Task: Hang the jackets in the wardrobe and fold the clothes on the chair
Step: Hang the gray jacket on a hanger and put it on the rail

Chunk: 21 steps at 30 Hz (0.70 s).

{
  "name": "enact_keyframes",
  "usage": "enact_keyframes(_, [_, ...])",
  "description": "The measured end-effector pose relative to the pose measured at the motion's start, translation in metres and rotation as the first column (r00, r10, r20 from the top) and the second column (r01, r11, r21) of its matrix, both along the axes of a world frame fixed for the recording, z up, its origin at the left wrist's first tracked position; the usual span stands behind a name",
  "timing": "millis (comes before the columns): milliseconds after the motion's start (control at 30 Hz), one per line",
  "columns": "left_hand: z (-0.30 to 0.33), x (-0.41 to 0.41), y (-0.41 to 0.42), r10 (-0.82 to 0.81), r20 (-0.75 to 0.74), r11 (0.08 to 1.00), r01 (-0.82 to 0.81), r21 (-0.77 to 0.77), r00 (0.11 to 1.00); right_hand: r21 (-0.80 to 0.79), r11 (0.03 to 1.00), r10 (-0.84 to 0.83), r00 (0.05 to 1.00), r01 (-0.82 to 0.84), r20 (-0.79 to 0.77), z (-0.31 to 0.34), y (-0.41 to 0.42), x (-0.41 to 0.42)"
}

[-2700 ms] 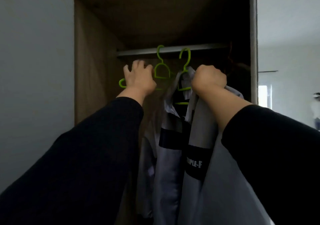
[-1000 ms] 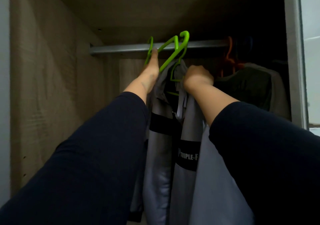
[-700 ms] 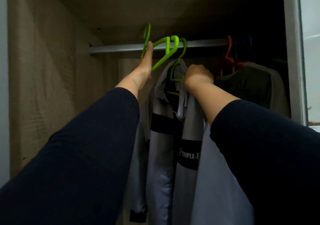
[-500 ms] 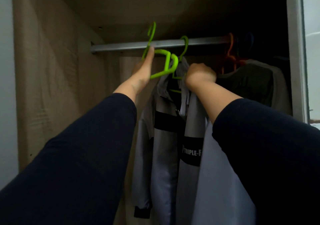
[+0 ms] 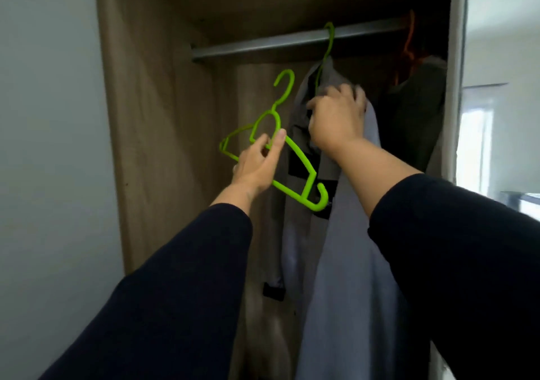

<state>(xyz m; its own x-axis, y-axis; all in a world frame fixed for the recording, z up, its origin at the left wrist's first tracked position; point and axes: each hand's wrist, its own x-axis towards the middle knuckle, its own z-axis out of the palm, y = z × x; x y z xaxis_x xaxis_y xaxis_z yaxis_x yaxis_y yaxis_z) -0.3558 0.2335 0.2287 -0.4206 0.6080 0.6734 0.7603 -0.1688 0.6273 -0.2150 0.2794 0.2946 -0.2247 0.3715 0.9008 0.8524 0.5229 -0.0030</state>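
My left hand [image 5: 257, 163] grips a bare green hanger [image 5: 295, 151] by its neck, held off the rail and tilted, in front of the wardrobe's left side. A grey jacket [image 5: 344, 262] with black bands hangs on a second green hanger [image 5: 328, 40] hooked over the metal rail [image 5: 263, 45]. My right hand [image 5: 336, 119] rests on the jacket's collar and shoulder with its fingers curled over the fabric.
The open wardrobe has a wooden left wall [image 5: 146, 116] and a pale frame [image 5: 455, 87] on the right. A dark garment [image 5: 415, 110] hangs on an orange hanger [image 5: 409, 37] at the rail's right end. A grey room wall [image 5: 49, 146] lies to the left.
My left hand has lifted the bare green hanger off the rail and brought it down and leftward. The grey jacket stays hanging, my right hand still at its collar.
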Motion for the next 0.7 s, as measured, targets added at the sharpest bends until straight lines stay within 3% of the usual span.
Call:
enact_keyframes(67, [-0.026,0.017,-0.024,0.082,-0.018,0.996,-0.083,-0.025,0.996,-0.153,0.954,0.247,0.966,-0.257,-0.08,-0.014,-0.012,-0.003])
enact_keyframes(133, [-0.053,0.038,-0.05,0.183,-0.021,0.981,-0.184,-0.056,0.983,-0.402,0.764,0.448,0.863,-0.506,-0.235,-0.033,-0.028,-0.005])
enact_keyframes(200, [-0.081,0.058,-0.075,0.279,-0.039,0.958,-0.281,-0.061,0.959,-0.545,0.537,0.515,0.762,-0.644,-0.393,-0.055,-0.046,-0.004])
enact_keyframes(333, [-0.13,0.098,-0.126,0.425,-0.127,0.89,-0.439,-0.121,0.896,-0.694,0.18,0.515,0.668,-0.697,-0.537,-0.101,-0.091,0.001])
enact_keyframes(500, [-0.171,0.134,-0.2,0.56,-0.151,0.79,-0.58,-0.198,0.815,-0.778,-0.131,0.559,0.602,-0.614,-0.57,-0.141,-0.158,0.022])
enact_keyframes(567, [-0.183,0.144,-0.228,0.569,-0.154,0.777,-0.589,-0.221,0.808,-0.774,-0.179,0.567,0.579,-0.607,-0.586,-0.153,-0.183,0.03])
enact_keyframes(700, [-0.194,0.178,-0.274,0.523,-0.088,0.824,-0.529,-0.201,0.848,-0.788,-0.019,0.678,0.571,-0.616,-0.463,-0.159,-0.226,0.049])
